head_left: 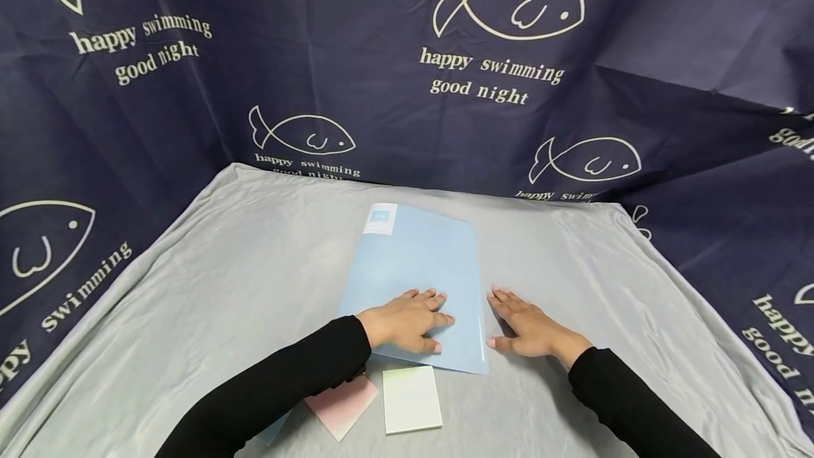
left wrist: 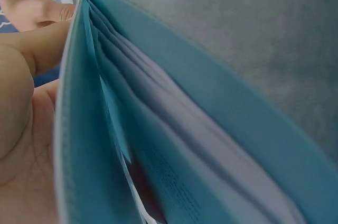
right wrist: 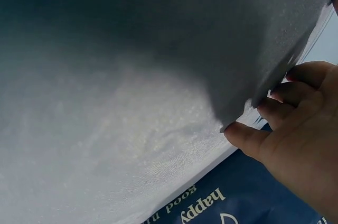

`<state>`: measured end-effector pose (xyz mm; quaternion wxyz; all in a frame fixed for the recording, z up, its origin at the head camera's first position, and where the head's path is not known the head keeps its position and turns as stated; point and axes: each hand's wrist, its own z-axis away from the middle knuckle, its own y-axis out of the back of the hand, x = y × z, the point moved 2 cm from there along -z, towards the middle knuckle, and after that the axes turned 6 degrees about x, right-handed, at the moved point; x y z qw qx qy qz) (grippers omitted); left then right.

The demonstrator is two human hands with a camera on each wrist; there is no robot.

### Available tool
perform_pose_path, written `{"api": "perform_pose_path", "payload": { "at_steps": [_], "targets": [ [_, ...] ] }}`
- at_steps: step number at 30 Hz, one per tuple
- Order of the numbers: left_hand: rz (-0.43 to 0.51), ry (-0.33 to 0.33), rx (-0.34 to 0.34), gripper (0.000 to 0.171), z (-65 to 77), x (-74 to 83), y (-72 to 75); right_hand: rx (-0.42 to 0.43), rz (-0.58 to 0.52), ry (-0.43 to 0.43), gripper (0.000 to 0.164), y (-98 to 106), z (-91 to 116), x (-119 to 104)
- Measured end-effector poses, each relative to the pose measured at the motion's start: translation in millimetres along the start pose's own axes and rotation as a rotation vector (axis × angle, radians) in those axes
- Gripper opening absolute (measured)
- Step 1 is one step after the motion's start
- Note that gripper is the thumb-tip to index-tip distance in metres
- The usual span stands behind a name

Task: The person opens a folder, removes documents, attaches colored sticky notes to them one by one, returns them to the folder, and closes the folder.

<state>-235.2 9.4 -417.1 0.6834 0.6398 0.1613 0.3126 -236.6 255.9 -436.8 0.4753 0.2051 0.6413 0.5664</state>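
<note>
A light blue folder (head_left: 413,267) with a white label (head_left: 380,219) at its upper left corner lies closed on the cloth. My left hand (head_left: 407,320) rests spread on its cover, fingers pointing right. In the left wrist view the folder's edge (left wrist: 211,155) gapes a little, showing sheets (left wrist: 174,97) between the covers. My right hand (head_left: 524,324) touches the cloth just right of the folder, its fingers extended and holding nothing. In the right wrist view its fingertips (right wrist: 244,134) meet the cloth.
Nearer than the folder lie a pale yellow-white note pad (head_left: 412,401) and a pink pad (head_left: 343,405). A blue corner (head_left: 273,430) shows partly under the left sleeve. Grey cloth (head_left: 273,253) covers the table; a dark blue fish-print curtain (head_left: 381,55) stands behind it.
</note>
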Motion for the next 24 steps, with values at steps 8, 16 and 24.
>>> {"api": "perform_pose_path", "payload": {
  "at_steps": [8,16,24],
  "targets": [
    [-0.023,-0.008,-0.007,0.058,-0.7,-0.4,-0.8,-0.003,0.003,-0.005,0.082,0.7,0.1,-2.7],
    [-0.022,-0.004,-0.010,0.060,-0.9,-0.2,-3.8,0.027,0.003,0.015,0.067,-4.9,-5.7,-10.5],
    [0.058,-0.034,0.076,0.059,0.7,-6.0,2.9,0.002,0.060,0.011,0.071,-2.8,-13.7,-20.3]
  ]
}}
